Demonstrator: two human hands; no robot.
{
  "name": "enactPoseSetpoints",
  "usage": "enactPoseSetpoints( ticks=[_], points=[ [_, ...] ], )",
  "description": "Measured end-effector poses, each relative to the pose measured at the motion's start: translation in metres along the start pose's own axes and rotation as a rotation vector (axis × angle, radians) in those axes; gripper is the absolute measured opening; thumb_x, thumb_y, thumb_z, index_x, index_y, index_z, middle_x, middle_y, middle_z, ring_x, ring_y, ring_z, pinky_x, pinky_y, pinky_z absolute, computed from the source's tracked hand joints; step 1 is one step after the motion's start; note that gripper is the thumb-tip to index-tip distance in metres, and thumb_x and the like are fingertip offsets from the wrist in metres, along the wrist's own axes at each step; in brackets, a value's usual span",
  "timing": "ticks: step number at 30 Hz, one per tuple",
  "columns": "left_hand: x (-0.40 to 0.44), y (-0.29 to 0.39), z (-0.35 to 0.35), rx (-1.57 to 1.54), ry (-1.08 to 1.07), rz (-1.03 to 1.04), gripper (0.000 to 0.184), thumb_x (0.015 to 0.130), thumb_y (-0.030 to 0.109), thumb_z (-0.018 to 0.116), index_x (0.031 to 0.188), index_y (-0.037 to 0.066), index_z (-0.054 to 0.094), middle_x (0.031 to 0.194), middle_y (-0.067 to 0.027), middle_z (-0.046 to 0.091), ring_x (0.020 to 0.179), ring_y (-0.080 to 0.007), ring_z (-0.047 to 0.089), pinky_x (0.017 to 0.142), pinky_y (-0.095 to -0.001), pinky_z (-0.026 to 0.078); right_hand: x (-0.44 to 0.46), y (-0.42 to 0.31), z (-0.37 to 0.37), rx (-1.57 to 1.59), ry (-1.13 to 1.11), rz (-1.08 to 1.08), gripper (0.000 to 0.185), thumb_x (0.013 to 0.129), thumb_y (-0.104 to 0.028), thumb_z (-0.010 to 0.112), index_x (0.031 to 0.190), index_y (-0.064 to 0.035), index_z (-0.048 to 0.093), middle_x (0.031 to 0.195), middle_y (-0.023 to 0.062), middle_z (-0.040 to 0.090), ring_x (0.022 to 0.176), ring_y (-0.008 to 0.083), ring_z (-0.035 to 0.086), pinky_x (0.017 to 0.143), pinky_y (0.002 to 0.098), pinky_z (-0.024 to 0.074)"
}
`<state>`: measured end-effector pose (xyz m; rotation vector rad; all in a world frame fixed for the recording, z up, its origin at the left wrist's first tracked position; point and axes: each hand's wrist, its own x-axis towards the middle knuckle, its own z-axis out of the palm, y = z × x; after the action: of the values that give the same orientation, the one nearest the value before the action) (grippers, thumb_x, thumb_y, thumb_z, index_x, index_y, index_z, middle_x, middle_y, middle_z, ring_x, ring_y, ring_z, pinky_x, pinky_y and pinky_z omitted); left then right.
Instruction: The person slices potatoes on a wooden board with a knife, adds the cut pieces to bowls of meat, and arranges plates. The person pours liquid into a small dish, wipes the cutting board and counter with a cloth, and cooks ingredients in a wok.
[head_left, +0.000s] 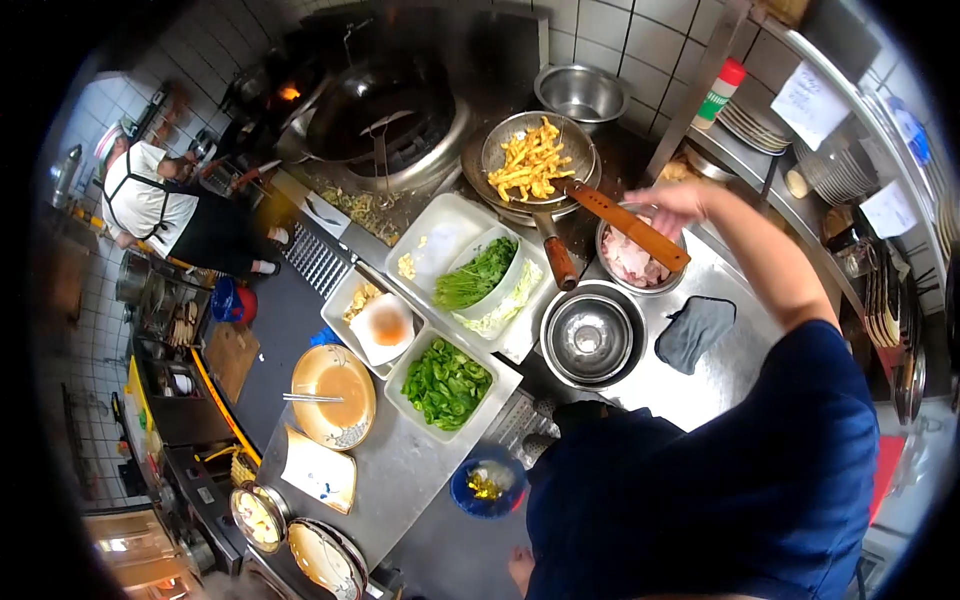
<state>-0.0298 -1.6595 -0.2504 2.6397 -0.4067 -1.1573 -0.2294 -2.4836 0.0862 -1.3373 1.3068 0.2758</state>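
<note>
My right hand is over the far rim of a metal bowl of pale raw meat, its fingers stretched and slightly blurred. Whether they touch the rim is unclear. A flat wooden handle crosses in front of it, over the bowl. That handle leads to a round strainer holding yellow fried strips, resting on a pan with a wooden grip. Low in the view, my left hand hangs beside my body, mostly hidden; its fingers are hard to make out.
Nested metal bowls and a dark cloth lie on the steel counter. Tubs hold leafy greens and cut green peppers. A large wok stands behind. Shelves with plates flank the right; another person stands far left.
</note>
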Motion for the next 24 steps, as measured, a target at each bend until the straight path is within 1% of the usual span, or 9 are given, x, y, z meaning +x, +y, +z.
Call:
enactPoseSetpoints(
  ticks=[1, 2, 4, 7, 8, 10, 14, 19, 24],
  points=[
    [-0.002, 0.004, -0.005, -0.024, -0.002, -0.040, 0.042, 0.093, 0.031, 0.062, 0.122, 0.000, 0.067, 0.098, -0.0211, 0.075, 0.095, -0.0371, 0.072, 0.084, -0.0452, 0.055, -0.013, 0.022, 0.019, 0.286, -0.260, -0.136, 0.079, 0.097, -0.063, 0.054, 0.145, -0.0002, 0.047, 0.122, 0.0250, 0.068, 0.096, 0.0331, 0.073, 0.082, 0.0439, 0.0624],
    [-0.001, 0.011, -0.013, -0.036, -0.016, -0.058, 0.043, 0.093, 0.031, 0.062, 0.122, 0.000, 0.067, 0.098, -0.0210, 0.075, 0.095, -0.0379, 0.072, 0.084, -0.0461, 0.055, -0.029, 0.031, 0.037, 0.482, -0.377, -0.033, 0.061, 0.101, -0.048, 0.057, 0.137, -0.0002, 0.053, 0.117, 0.0223, 0.069, 0.100, 0.0285, 0.072, 0.079, 0.0382, 0.0627],
    [0.001, 0.036, -0.038, -0.044, -0.058, -0.077, 0.042, 0.092, 0.032, 0.063, 0.120, 0.001, 0.067, 0.097, -0.0211, 0.074, 0.094, -0.0395, 0.072, 0.083, -0.0477, 0.055, -0.017, 0.058, 0.060, 0.866, -0.384, -0.275, 0.041, 0.100, -0.029, 0.063, 0.126, 0.0012, 0.057, 0.107, 0.0180, 0.070, 0.090, 0.0233, 0.071, 0.072, 0.0306, 0.0616],
    [0.045, 0.014, -0.037, 0.125, -0.021, 0.208, 0.035, 0.092, 0.029, 0.063, 0.113, 0.002, 0.069, 0.094, -0.0218, 0.074, 0.092, -0.0416, 0.071, 0.080, -0.0493, 0.055, -0.024, 0.052, 0.078, 1.084, -0.254, -0.213, 0.031, 0.099, -0.016, 0.060, 0.124, 0.0000, 0.054, 0.095, 0.0095, 0.064, 0.069, 0.0151, 0.059, 0.057, 0.0318, 0.0553],
    [0.050, 0.012, -0.046, 0.137, -0.024, 0.192, 0.034, 0.092, 0.030, 0.063, 0.110, 0.002, 0.069, 0.094, -0.0224, 0.074, 0.092, -0.0422, 0.071, 0.079, -0.0499, 0.055, -0.030, 0.048, 0.083, 1.063, -0.170, -0.299, 0.024, 0.099, -0.012, 0.057, 0.120, 0.0015, 0.053, 0.093, 0.0102, 0.063, 0.069, 0.0130, 0.059, 0.054, 0.0252, 0.0540],
    [0.064, 0.025, -0.060, 0.150, -0.033, 0.164, 0.031, 0.092, 0.030, 0.062, 0.103, 0.002, 0.069, 0.094, -0.0234, 0.073, 0.092, -0.0433, 0.070, 0.077, -0.0512, 0.055, -0.033, 0.053, 0.079, 1.083, -0.222, -0.368, 0.019, 0.096, -0.010, 0.063, 0.110, 0.0032, 0.061, 0.092, 0.0100, 0.067, 0.071, 0.0131, 0.062, 0.057, 0.0210, 0.0546],
    [0.068, 0.037, -0.074, -0.028, 0.018, 0.120, 0.033, 0.091, 0.031, 0.064, 0.103, 0.000, 0.069, 0.097, -0.0251, 0.072, 0.094, -0.0444, 0.069, 0.079, -0.0513, 0.054, -0.071, 0.028, 0.075, 1.009, -0.156, -0.408, 0.014, 0.095, -0.010, 0.064, 0.105, -0.0008, 0.060, 0.091, 0.0093, 0.066, 0.070, 0.0118, 0.062, 0.056, 0.0202, 0.0540],
    [0.067, 0.032, -0.059, -0.109, -0.008, 0.008, 0.032, 0.090, 0.026, 0.066, 0.109, 0.000, 0.070, 0.097, -0.0245, 0.073, 0.094, -0.0442, 0.070, 0.080, -0.0482, 0.054, -0.075, -0.047, 0.050, 0.962, -0.117, -0.524, 0.025, 0.092, -0.007, 0.064, 0.116, -0.0044, 0.057, 0.095, 0.0138, 0.068, 0.071, 0.0141, 0.066, 0.058, 0.0205, 0.0574],
    [0.067, 0.018, -0.029, -0.055, 0.017, -0.024, 0.039, 0.090, 0.031, 0.065, 0.115, 0.000, 0.069, 0.102, -0.0249, 0.073, 0.099, -0.0428, 0.070, 0.082, -0.0459, 0.054, -0.025, -0.170, 0.023, 1.018, -0.124, -0.588, 0.036, 0.092, 0.001, 0.061, 0.125, 0.0049, 0.047, 0.114, 0.0215, 0.066, 0.089, 0.0222, 0.072, 0.061, 0.0243, 0.0577]
  ],
)
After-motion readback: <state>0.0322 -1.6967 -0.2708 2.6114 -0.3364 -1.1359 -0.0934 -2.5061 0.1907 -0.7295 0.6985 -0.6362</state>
